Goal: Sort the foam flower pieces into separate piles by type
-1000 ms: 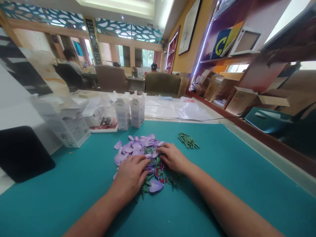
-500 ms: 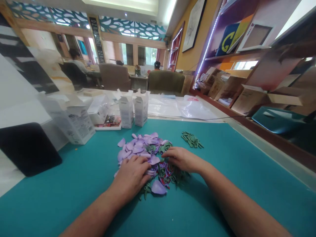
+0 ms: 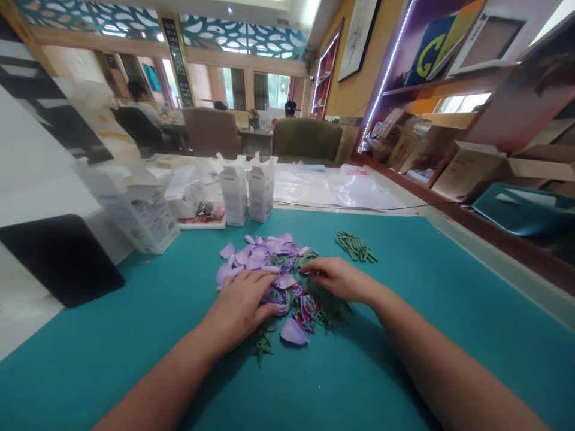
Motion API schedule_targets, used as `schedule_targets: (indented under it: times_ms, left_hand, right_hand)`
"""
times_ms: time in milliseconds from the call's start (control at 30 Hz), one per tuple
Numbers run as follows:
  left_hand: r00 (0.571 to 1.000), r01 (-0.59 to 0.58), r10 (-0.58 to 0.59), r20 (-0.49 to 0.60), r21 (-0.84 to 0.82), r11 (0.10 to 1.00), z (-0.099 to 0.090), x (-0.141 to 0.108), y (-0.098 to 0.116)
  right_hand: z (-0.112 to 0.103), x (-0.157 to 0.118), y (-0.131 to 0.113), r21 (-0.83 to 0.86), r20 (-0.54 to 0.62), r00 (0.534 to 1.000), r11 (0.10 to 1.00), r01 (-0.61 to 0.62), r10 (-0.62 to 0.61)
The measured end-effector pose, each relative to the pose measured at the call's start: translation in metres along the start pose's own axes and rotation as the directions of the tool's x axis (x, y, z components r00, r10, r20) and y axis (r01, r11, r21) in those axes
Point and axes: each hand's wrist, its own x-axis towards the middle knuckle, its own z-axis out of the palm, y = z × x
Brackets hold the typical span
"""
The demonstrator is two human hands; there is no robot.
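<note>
Well, from my remote seat I had a clear view of both hands working in the middle of the teal mat [image 3: 404, 353], just short of its far edge. The task's things lay there in one loose heap: a pile of lilac petals [image 3: 258, 257] toward the far side, with green leaves [image 3: 261, 346] and red-and-purple pieces [image 3: 308, 314] mixed in nearer me. One lilac petal [image 3: 294, 333] lay apart at the near side of the heap.

The left hand [image 3: 240, 310] was open, palm down, its fingers spread over the petals and closed on nothing I could see. The right hand [image 3: 339, 279] reached in from the right, its fingertips [image 3: 309, 269] curled down at the heap, but I could not tell whether they pinched a piece.

A light, flat touch seemed the right way to work such thin pieces, with one hand steadying the heap while the other picked at it.

A bundle of green stems [image 3: 354, 247] lay to the right, near the far edge. White cartons [image 3: 233, 191] stood just beyond that edge.
</note>
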Motion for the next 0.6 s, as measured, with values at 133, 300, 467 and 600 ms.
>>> schedule_targets:
  times_ms: [133,300,467,600]
  left_hand:
    - [0.997,0.045,-0.048,-0.057,-0.045,0.998,-0.014,0.002,-0.007]
    - [1.000,0.026,-0.026,0.002,-0.040,0.999,-0.020,0.001,-0.015]
    - [0.995,-0.080,0.082,0.064,-0.037,0.996,-0.012,0.002,-0.013]
    - [0.985,-0.129,0.130,0.117,-0.015,0.992,-0.008,0.001,-0.007]
  right_hand:
    - [0.002,0.003,0.017,-0.067,-0.134,0.990,0.996,-0.056,0.047]
    - [0.022,0.008,0.027,-0.251,-0.152,0.987,0.964,-0.086,0.049]
    - [0.025,0.007,0.014,-0.161,-0.048,0.997,0.985,0.055,-0.063]
    - [0.007,0.004,0.018,-0.071,-0.103,0.995,0.997,-0.004,-0.003]
